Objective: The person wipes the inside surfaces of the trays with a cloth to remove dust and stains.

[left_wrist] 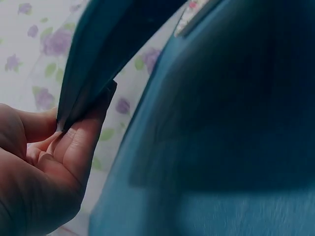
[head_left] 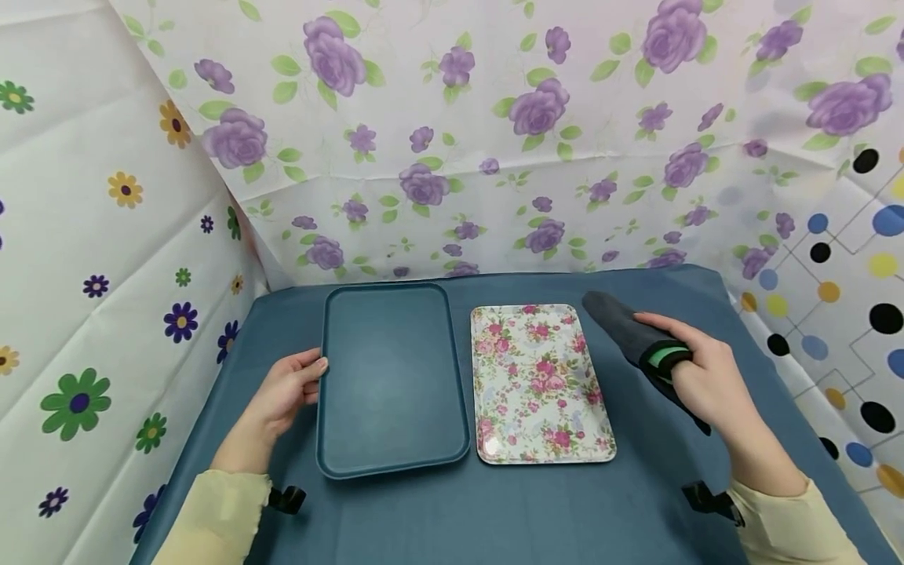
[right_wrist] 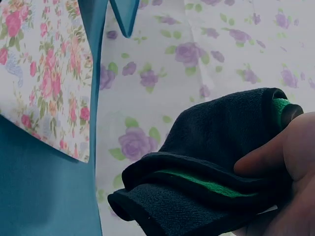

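Observation:
My left hand (head_left: 286, 388) grips the left edge of a blue rectangular tray (head_left: 391, 380). In the left wrist view the thumb and fingers pinch the rim of the tray (left_wrist: 93, 64), which is lifted and tilted above the table. My right hand (head_left: 709, 377) holds a folded dark grey cloth (head_left: 621, 326) with a green inner side and black edging. The right wrist view shows the cloth (right_wrist: 211, 132) bunched between thumb and fingers, off the table. Between the hands lies a white tray with pink flowers (head_left: 540, 384), flat on the table and touched by neither hand.
A blue cloth covers the table (head_left: 523, 518). Behind it hangs a white sheet with purple roses (head_left: 424, 184). A flower-patterned sheet (head_left: 127, 282) borders the left side, and a sheet with coloured dots (head_left: 847, 329) the right.

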{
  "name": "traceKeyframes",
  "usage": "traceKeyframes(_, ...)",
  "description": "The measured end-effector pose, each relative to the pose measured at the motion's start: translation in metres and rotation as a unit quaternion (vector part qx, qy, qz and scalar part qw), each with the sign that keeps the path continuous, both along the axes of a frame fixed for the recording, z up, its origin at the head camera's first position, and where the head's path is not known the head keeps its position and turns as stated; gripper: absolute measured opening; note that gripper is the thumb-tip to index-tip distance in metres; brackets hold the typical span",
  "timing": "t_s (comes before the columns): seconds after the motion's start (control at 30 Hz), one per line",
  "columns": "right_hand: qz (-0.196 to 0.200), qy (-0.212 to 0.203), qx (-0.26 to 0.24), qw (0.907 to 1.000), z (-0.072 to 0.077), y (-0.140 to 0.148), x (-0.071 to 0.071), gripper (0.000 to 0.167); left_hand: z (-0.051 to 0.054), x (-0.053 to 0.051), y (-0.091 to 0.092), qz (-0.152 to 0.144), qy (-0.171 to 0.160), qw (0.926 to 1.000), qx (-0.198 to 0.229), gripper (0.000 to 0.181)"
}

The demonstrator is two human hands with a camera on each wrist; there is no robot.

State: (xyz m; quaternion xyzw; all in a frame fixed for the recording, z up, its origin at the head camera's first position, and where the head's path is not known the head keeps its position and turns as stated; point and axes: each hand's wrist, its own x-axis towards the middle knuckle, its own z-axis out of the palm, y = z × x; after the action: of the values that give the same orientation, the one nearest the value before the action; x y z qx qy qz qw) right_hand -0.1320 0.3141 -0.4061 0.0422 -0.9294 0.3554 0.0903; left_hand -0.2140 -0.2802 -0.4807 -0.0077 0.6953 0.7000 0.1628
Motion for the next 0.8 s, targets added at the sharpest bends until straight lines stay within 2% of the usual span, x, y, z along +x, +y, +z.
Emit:
traceKeyframes(0.23, 0.003, -0.011, 0.007, 0.9999, -0.002, 0.002, 0.000, 0.079, -0.011, -0.014, -0.013, -0.025, -0.031, 0.9988, -0.027, 0.064)
traceKeyframes(0.57, 0.011, -0.020, 0.002, 0.9997, -0.003, 0.001, -0.001, 0.080, -0.022, -0.033, -0.014, -0.044, -0.059, 0.9952, -0.065, 0.068)
traceKeyframes(0.7, 0.012, -0.024, 0.003, 0.9996, -0.004, 0.002, -0.002, 0.080, -0.026, -0.035, -0.012, -0.052, -0.059, 0.9907, -0.111, 0.067)
traceKeyframes(0.8, 0.014, -0.031, 0.007, 0.9994, -0.005, 0.005, -0.004, 0.080, -0.027, -0.036, -0.010, -0.058, -0.054, 0.9845, -0.157, 0.067)
